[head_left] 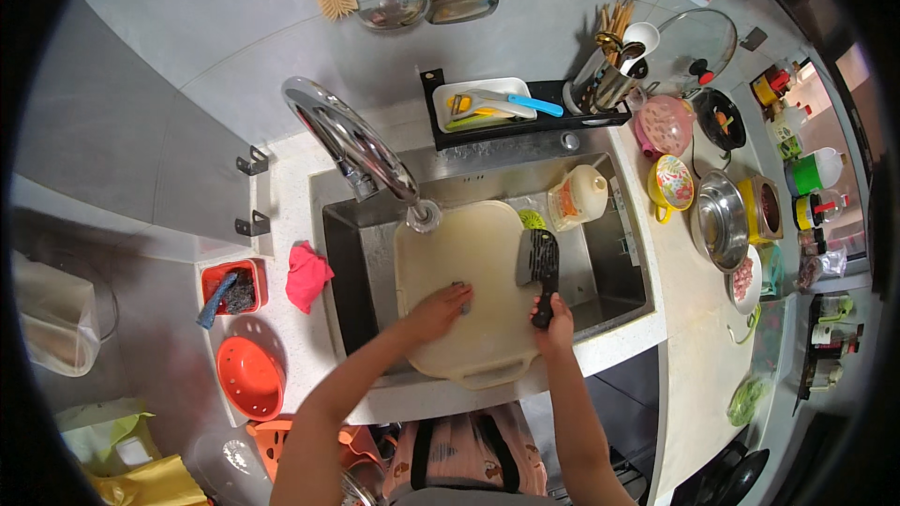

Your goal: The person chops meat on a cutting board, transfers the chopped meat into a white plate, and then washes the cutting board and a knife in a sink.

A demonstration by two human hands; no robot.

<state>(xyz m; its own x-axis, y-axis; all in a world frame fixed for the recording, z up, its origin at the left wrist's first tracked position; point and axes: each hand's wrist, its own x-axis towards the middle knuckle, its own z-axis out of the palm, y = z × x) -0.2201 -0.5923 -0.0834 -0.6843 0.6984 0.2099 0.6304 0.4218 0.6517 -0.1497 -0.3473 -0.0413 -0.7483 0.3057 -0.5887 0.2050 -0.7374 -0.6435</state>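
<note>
A cream cutting board (492, 225) lies tilted across the steel sink (590, 281), its handle end over the front rim. My left hand (439, 310) rests low over the middle of the board. Under its fingers shows a small grey item (465, 306), mostly covered, perhaps a scouring pad. At the board's right edge, my right hand (557, 320) grips the black handle of a kitchen cleaver (543, 260). The cleaver's broad, dark-patterned blade points away from me. Over the board's far left corner hangs the spout of a chrome faucet (383, 169).
Behind the board in the sink stand a white plastic bottle (580, 198) and a green scrubber (532, 219). A pink cloth (308, 277) and an orange basket (251, 378) lie left. Along the right counter sit a yellow cup (670, 186), a steel bowl (720, 221) and a plate of meat (745, 281).
</note>
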